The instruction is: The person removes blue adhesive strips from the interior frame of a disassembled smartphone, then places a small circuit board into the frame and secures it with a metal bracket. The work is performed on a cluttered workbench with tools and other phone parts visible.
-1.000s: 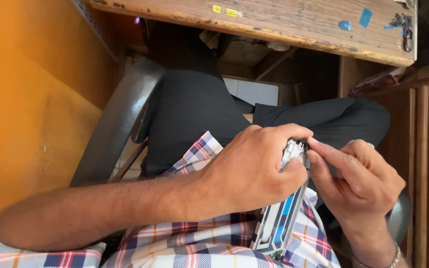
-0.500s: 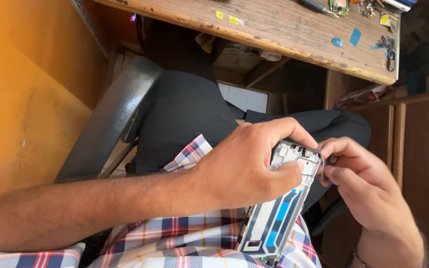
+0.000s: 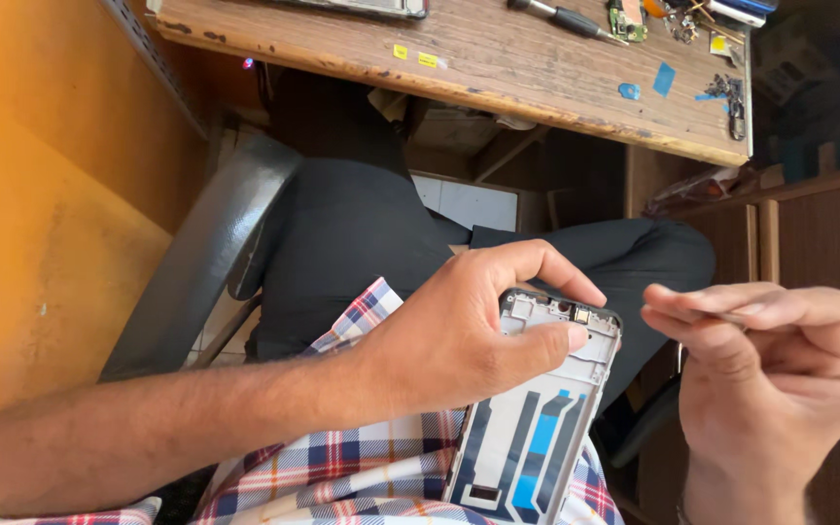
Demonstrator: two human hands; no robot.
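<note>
The left hand (image 3: 459,340) gripped the white, stripped plastic phone frame (image 3: 537,428), thumb and fingers closed round its top edge, components apparently already out. Just right of those fingers, the right hand (image 3: 780,389) pinched something small, too thin to identify.

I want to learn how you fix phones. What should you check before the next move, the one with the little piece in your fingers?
1. Phone frame held firm by the left hand: ok.
2. Open side of the frame faces up: ok.
3. Right hand pinches something thin at its fingertips: ok; what it is, cannot tell.
4. Right hand clear of the frame: ok.
5. Screwdriver lies on the wooden table: ok.
</note>
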